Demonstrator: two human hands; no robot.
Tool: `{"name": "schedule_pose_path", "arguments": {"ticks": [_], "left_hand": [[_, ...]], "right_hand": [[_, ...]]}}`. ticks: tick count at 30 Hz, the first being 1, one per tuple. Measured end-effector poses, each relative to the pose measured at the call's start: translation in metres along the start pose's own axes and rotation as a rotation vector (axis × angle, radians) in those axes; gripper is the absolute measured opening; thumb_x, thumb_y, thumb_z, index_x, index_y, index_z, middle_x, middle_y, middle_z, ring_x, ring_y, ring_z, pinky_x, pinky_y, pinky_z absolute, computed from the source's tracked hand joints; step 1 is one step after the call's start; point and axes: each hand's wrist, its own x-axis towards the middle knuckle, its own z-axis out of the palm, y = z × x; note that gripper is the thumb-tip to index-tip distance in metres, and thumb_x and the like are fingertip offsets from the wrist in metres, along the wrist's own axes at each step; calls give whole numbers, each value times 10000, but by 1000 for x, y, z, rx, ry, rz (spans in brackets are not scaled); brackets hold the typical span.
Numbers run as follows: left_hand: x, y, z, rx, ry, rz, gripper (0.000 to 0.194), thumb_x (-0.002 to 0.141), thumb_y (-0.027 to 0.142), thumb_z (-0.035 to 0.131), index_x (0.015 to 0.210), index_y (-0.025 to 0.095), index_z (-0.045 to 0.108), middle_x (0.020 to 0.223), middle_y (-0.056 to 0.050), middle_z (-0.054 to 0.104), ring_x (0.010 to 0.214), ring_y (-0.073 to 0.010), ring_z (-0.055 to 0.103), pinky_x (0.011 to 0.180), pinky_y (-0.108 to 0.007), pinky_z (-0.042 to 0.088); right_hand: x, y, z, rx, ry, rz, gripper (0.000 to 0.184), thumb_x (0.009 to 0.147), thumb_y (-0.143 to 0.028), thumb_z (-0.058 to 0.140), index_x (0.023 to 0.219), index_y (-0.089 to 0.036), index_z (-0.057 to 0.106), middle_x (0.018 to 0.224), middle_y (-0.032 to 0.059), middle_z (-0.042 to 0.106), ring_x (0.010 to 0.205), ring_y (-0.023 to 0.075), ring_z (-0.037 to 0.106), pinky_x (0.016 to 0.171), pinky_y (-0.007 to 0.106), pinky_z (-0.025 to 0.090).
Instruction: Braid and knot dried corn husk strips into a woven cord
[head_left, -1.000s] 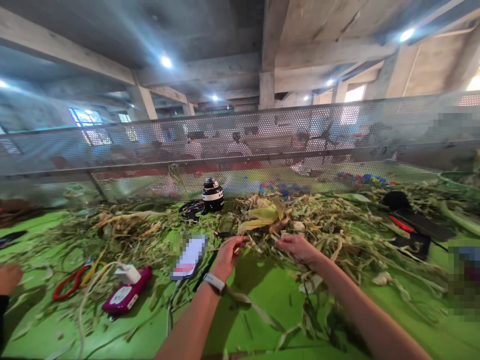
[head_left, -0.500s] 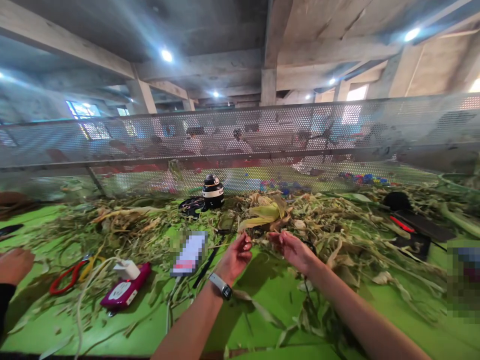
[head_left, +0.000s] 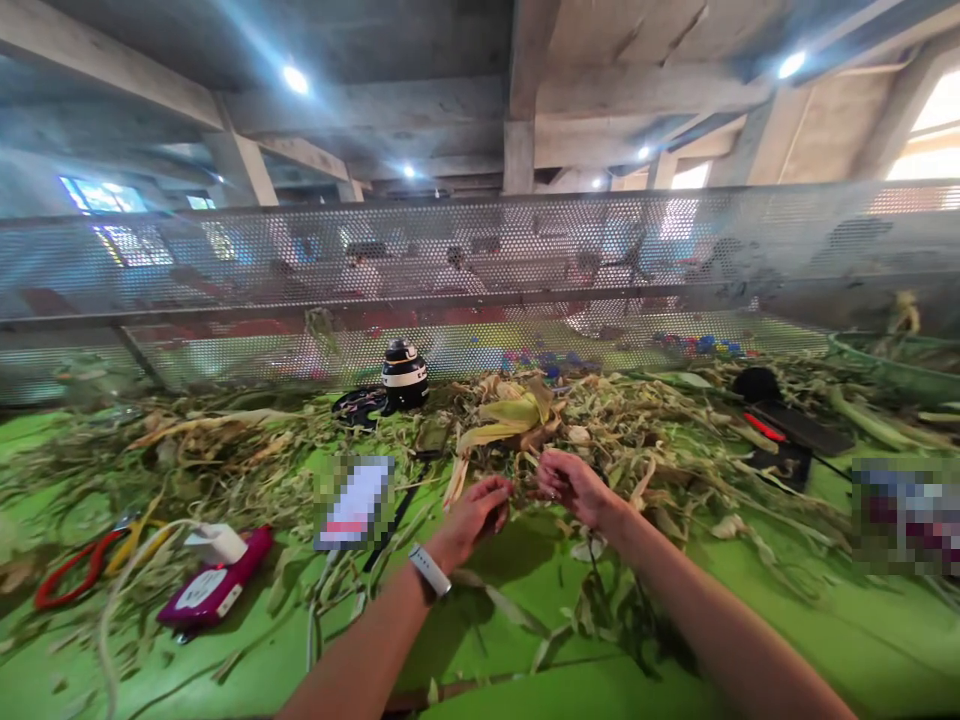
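My left hand (head_left: 475, 513) is closed in a pinch low over the green tabletop, a pale wristband (head_left: 430, 571) on its wrist. Just to its right, my right hand (head_left: 576, 487) has its fingers curled and pinched too. Whatever thin thing is between the fingertips is too small to make out. Directly beyond both hands lies a yellow-green bundle of corn husks (head_left: 517, 415) on a heap of dry husk strips (head_left: 637, 430). Loose strips also lie below and around the right wrist.
Left of my hands are a phone (head_left: 355, 503), a purple power strip (head_left: 217, 585) with a white plug (head_left: 217, 543), and red-handled pliers (head_left: 79, 570). A black jar (head_left: 405, 375) stands before the perforated metal screen (head_left: 465, 250). A green basket (head_left: 900, 365) sits at far right.
The view has turned a little to the right, so things on the table sit further left. Another person's hand at the left edge is out of view. My hands stay close together, fingers pinched.
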Motion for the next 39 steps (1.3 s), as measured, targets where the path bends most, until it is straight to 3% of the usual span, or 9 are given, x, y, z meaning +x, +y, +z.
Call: {"name": "schedule_pose_path", "arguments": {"ticks": [6, 12, 17, 22, 26, 29, 34, 36, 39], "left_hand": [[-2, -11, 6, 181, 116, -134, 393, 642, 562, 651, 616, 194, 514, 389, 54, 471, 340, -79, 366, 395, -218, 201], [-4, -14, 20, 274, 112, -88, 382, 616, 538, 688, 579, 198, 517, 453, 42, 506, 413, -113, 471, 440, -234, 296], [-9, -11, 20, 66, 126, -116, 355, 590, 416, 756, 790, 211, 547, 728, 12, 632, 622, -135, 603, 513, -216, 364], [-9, -5, 14, -104, 143, -90, 636, 553, 315, 798, 1125, 242, 530, 765, 9, 659, 673, -129, 613, 526, -191, 361], [-4, 7, 6, -168, 346, 207, 593, 555, 328, 802, 1082, 244, 543, 828, 20, 672, 701, -105, 605, 585, -185, 407], [1, 17, -5, -231, 518, 338, 455, 549, 332, 799, 926, 228, 566, 772, 46, 658, 634, -77, 590, 578, -175, 415], [7, 25, -25, -257, 690, 415, 303, 603, 339, 762, 790, 227, 551, 727, 66, 647, 612, -67, 591, 554, -170, 421], [9, 26, -30, -252, 708, 466, 310, 608, 307, 762, 843, 243, 571, 752, 61, 656, 650, -69, 605, 554, -159, 420], [11, 26, -30, -269, 662, 431, 332, 605, 255, 757, 890, 248, 586, 774, 44, 668, 677, -88, 621, 556, -168, 434]], "right_hand": [[-2, 6, 9, 20, 0, -111, 342, 669, -323, 637, 529, -202, 349, 431, -87, 321, 395, 57, 283, 434, 228, 196], [-5, 16, 20, 219, -31, -139, 295, 641, -318, 611, 527, -213, 360, 420, -81, 289, 417, 85, 303, 499, 247, 334], [-9, 13, 24, 346, -91, -119, 319, 663, -318, 565, 486, -213, 321, 413, -76, 239, 404, 86, 245, 601, 286, 426], [-13, 8, 27, 249, -97, -145, 278, 666, -345, 545, 460, -214, 413, 427, -36, 365, 464, 121, 384, 645, 317, 440], [-15, -4, 17, -139, -45, -253, 285, 680, -361, 579, 469, -174, 540, 709, 53, 629, 705, 171, 561, 722, 304, 440], [-13, -18, 2, -477, -17, -286, 299, 721, -389, 582, 534, -157, 608, 845, 70, 677, 569, 137, 555, 576, 280, 432], [-7, -35, -24, -963, 529, -373, 244, 816, -365, 461, 745, -188, 613, 680, 40, 660, 497, 141, 527, 500, 251, 375], [-8, -39, -31, -1387, 562, -200, 181, 800, -290, 471, 755, -189, 615, 709, 54, 667, 646, 179, 593, 579, 254, 383], [-12, -41, -38, -1802, 366, 135, 142, 714, -220, 532, 800, -177, 635, 898, 104, 691, 832, 237, 622, 625, 266, 376]]}}
